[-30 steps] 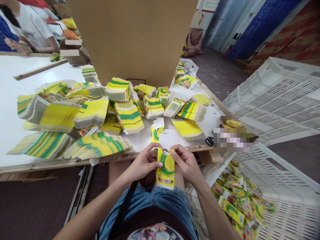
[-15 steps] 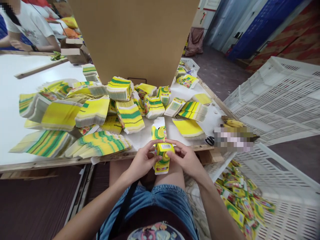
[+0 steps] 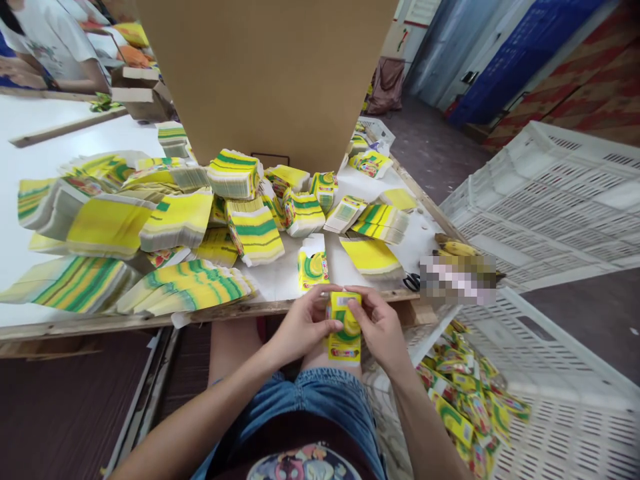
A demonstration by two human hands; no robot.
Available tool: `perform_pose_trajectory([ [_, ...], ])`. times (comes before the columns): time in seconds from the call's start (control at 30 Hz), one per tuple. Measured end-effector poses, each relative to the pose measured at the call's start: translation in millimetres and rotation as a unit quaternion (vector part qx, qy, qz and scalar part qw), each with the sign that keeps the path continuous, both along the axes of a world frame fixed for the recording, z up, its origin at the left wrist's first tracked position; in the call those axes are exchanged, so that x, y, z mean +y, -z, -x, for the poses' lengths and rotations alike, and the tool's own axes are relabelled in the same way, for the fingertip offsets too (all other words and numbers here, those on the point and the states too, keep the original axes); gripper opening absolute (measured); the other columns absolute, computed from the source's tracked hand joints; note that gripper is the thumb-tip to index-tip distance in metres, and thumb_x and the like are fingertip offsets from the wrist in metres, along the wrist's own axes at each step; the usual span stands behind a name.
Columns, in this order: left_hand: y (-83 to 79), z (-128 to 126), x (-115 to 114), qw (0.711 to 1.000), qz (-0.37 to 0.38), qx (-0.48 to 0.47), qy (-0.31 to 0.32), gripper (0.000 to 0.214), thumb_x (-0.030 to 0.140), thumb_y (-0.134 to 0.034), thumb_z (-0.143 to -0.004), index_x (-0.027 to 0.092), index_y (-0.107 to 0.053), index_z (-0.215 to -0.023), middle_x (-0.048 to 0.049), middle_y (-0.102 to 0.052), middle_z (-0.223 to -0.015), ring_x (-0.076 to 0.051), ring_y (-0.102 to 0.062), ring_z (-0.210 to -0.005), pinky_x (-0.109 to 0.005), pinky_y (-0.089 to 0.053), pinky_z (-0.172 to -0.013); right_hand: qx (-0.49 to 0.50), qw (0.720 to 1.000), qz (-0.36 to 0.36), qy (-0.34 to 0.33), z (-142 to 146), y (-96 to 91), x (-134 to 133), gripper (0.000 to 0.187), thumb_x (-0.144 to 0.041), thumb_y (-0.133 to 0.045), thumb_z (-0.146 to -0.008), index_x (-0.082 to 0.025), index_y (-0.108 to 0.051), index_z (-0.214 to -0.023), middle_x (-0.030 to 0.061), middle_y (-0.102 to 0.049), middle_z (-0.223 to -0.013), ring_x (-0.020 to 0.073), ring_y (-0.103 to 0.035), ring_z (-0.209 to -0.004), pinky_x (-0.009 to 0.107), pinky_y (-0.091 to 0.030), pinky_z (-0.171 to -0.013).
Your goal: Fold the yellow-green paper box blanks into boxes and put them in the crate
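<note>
Over my lap, just in front of the table edge, I hold a small yellow and green carton (image 3: 345,333) with both hands. My left hand (image 3: 313,320) grips its left side, thumb across the printed front. My right hand (image 3: 380,327) pinches the upper right, its thumb near the barcode. Behind them on the table lies another yellow carton (image 3: 313,267) with a white flap standing out at its far end. Stacks of flat printed cartons (image 3: 255,233) are heaped beyond and to the left. Whether anything is inside the held carton is hidden.
A tall brown cardboard box (image 3: 270,80) stands behind the heap. Black-handled scissors (image 3: 413,282) and bananas (image 3: 453,247) lie at the table's right edge. Lower right, a white plastic crate (image 3: 560,387) holds many yellow packs; another crate (image 3: 540,193) stands behind. A person (image 3: 55,47) sits far left.
The held carton and both hands have shifted right, away from the carton on the table. The held carton now appears flatter, its printed front facing me. My view has turned slightly.
</note>
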State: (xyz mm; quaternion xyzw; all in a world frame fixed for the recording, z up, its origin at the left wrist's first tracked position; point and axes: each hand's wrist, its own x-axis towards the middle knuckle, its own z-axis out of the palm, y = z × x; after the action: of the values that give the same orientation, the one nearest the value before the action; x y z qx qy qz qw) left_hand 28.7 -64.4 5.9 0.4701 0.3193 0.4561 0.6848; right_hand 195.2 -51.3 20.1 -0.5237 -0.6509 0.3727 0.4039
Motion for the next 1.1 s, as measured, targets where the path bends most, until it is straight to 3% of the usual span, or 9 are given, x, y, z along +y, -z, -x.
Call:
perform_pose_trajectory([
  [0.1,8.0,-7,11,0.968,-0.155,0.196,-0.036,0.056,0.023,-0.065,-0.082,0.024,-0.045,-0.134,-0.0127,-0.06,-0.131,-0.028,-0.058,-0.119,-0.043,-0.048,-0.099,-0.076,0.994,-0.014,0.08,-41,4.0,-11,0.035,-0.047,-0.056,-0.086,-0.02,-0.067,-0.105,0.0096,-0.07,-0.099,0.024,-0.064,-0.083,0.037,-0.05,-0.077],
  [0.23,34.2,14,40,0.807,-0.287,0.505,-0.109,0.06,0.028,-0.064,-0.083,0.015,-0.042,-0.138,-0.0197,-0.038,-0.15,-0.032,-0.03,-0.141,-0.056,-0.025,-0.114,-0.309,0.926,-0.083,0.2,-93,10.4,-21,0.046,-0.06,-0.058,-0.076,-0.021,-0.074,-0.096,0.0132,-0.068,-0.1,0.0341,-0.058,-0.096,0.053,-0.04,-0.091],
  [0.33,53.3,29,53,0.786,-0.298,0.532,-0.098,0.041,0.024,-0.057,-0.088,0.01,-0.055,-0.126,-0.021,-0.05,-0.141,-0.031,-0.042,-0.135,-0.053,-0.031,-0.113,-0.217,0.964,0.003,0.155,-85,21.6,-17,0.045,-0.057,-0.06,-0.075,-0.02,-0.072,-0.099,0.0118,-0.07,-0.099,0.0293,-0.062,-0.087,0.045,-0.045,-0.085],
  [0.47,59.1,26,44,0.781,-0.318,0.529,-0.094,0.03,0.019,-0.046,-0.092,0.012,-0.063,-0.116,-0.0179,-0.059,-0.132,-0.027,-0.051,-0.129,-0.047,-0.038,-0.11,-0.076,0.984,0.091,0.133,-25,41.7,3,0.036,-0.053,-0.062,-0.076,-0.02,-0.072,-0.087,0.0093,-0.074,-0.085,0.0253,-0.064,-0.074,0.037,-0.048,-0.075],
  [0.63,54.4,8,6,0.802,-0.326,0.495,-0.069,0.041,0.02,-0.056,-0.087,0.014,-0.056,-0.128,-0.0159,-0.059,-0.133,-0.027,-0.05,-0.129,-0.049,-0.034,-0.112,0.022,0.983,0.114,0.145,12,64.7,13,0.034,-0.047,-0.074,-0.066,-0.02,-0.062,-0.083,0.004,-0.07,-0.064,0.0243,-0.065,-0.061,0.036,-0.05,-0.064],
  [0.73,51.5,3,-9,0.884,-0.252,0.375,-0.117,0.048,0.02,-0.057,-0.087,0.016,-0.05,-0.134,-0.0161,-0.055,-0.137,-0.027,-0.048,-0.131,-0.049,-0.032,-0.113,0.117,0.975,0.127,0.137,5,69.5,2,0.039,-0.046,-0.074,-0.067,-0.021,-0.057,-0.091,0.0039,-0.071,-0.07,0.0234,-0.068,-0.066,0.036,-0.053,-0.066],
  [0.83,44.4,2,-9,0.959,-0.121,0.166,-0.194,0.057,0.028,-0.06,-0.087,0.021,-0.042,-0.14,-0.0134,-0.044,-0.147,-0.027,-0.043,-0.135,-0.047,-0.032,-0.113,0.205,0.961,0.139,0.126,1,65.5,-13,0.04,-0.046,-0.073,-0.071,-0.022,-0.055,-0.097,0.0041,-0.073,-0.081,0.0219,-0.07,-0.075,0.036,-0.055,-0.071],
  [0.97,29.4,6,-2,0.993,0.034,-0.105,-0.049,0.054,0.042,-0.066,-0.082,0.017,-0.056,-0.129,-0.0146,-0.058,-0.134,-0.032,-0.054,-0.124,-0.046,-0.041,-0.105,0.283,0.94,0.167,0.092,12,56.2,-22,0.036,-0.042,-0.077,-0.071,-0.022,-0.059,-0.095,0.0033,-0.073,-0.08,0.0207,-0.07,-0.073,0.035,-0.056,-0.07],
  [1.1,18.9,11,-2,0.979,0.083,-0.184,0.027,0.05,0.043,-0.075,-0.073,0.014,-0.067,-0.113,-0.0145,-0.069,-0.115,-0.031,-0.06,-0.114,-0.04,-0.045,-0.099,0.32,0.928,0.184,0.061,23,48.3,-25,0.03,-0.038,-0.077,-0.072,-0.021,-0.064,-0.093,0.0056,-0.074,-0.092,0.0203,-0.069,-0.084,0.035,-0.054,-0.08],
])
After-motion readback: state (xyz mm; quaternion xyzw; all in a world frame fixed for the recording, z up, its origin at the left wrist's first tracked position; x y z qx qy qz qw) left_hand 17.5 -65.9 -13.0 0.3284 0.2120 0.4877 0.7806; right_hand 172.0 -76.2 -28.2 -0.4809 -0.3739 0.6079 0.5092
